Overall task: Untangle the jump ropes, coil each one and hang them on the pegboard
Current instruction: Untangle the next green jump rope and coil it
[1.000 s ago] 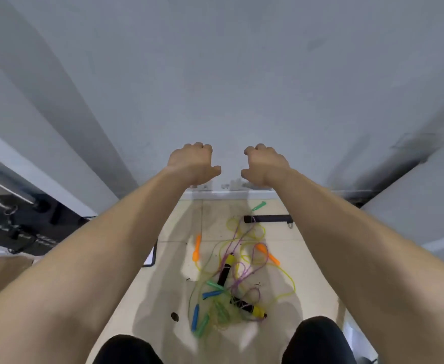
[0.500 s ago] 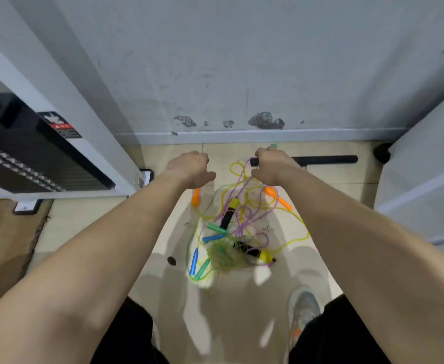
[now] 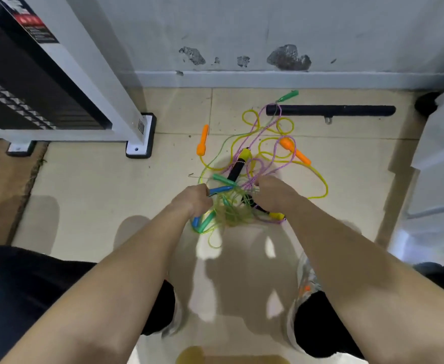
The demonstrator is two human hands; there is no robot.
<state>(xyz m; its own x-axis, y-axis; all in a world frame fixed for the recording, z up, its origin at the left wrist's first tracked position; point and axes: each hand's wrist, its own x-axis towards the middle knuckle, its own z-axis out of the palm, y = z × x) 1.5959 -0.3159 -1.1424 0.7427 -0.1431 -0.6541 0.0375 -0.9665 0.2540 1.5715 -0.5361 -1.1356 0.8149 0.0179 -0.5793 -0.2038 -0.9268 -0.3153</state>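
Note:
A tangle of jump ropes (image 3: 244,206) lies on the tiled floor: yellow, green and purple cords with orange handles (image 3: 202,141), green handles (image 3: 289,95), blue handles (image 3: 219,190) and black-and-yellow handles (image 3: 239,161). My left hand (image 3: 193,200) is down at the left side of the pile, fingers curled round the end of a blue handle. My right hand (image 3: 274,197) sits on the right side of the pile. Its fingers curl into the purple and green cords, and its grip is hidden. No pegboard is in view.
A black padded bar (image 3: 331,110) lies by the wall behind the pile. A white machine frame with a foot (image 3: 139,135) and a black weight stack (image 3: 18,82) stands at the left. White equipment (image 3: 439,166) is on the right. My shoes (image 3: 307,279) stand just before the pile.
The view has tipped from the wall down to the floor. Both hands have dropped from in front of the wall onto the rope pile, and the left now holds a blue handle.

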